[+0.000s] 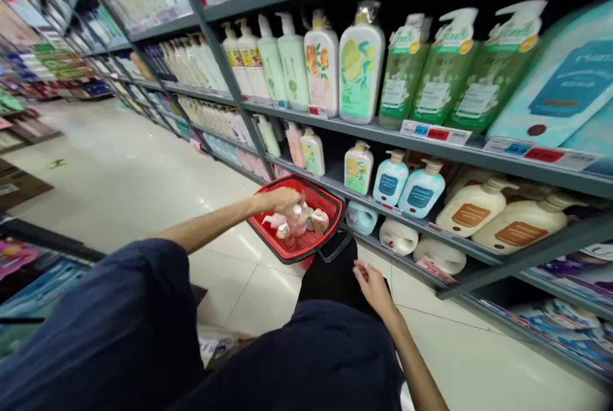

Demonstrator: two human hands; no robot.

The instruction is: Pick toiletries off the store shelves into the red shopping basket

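Note:
A red shopping basket [330, 203] sits low in front of me beside the shelves, its black handle [336, 246] folded down on the near side. It holds several small pump bottles [318, 219]. My left hand [281, 199] reaches over the basket rim, with its fingers closed round the top of a pinkish pump bottle [297, 222] inside. My right hand [374, 288] lies on my dark trouser leg just below the basket handle. Its fingers are loosely apart and hold nothing.
Grey shop shelves [445, 146] run along the right, packed with pump bottles and refill pouches; large cream bottles [522, 223] stand on the low shelf. A pale tiled aisle floor [119, 175] stretches away to the left. More displays [29, 270] stand at the near left.

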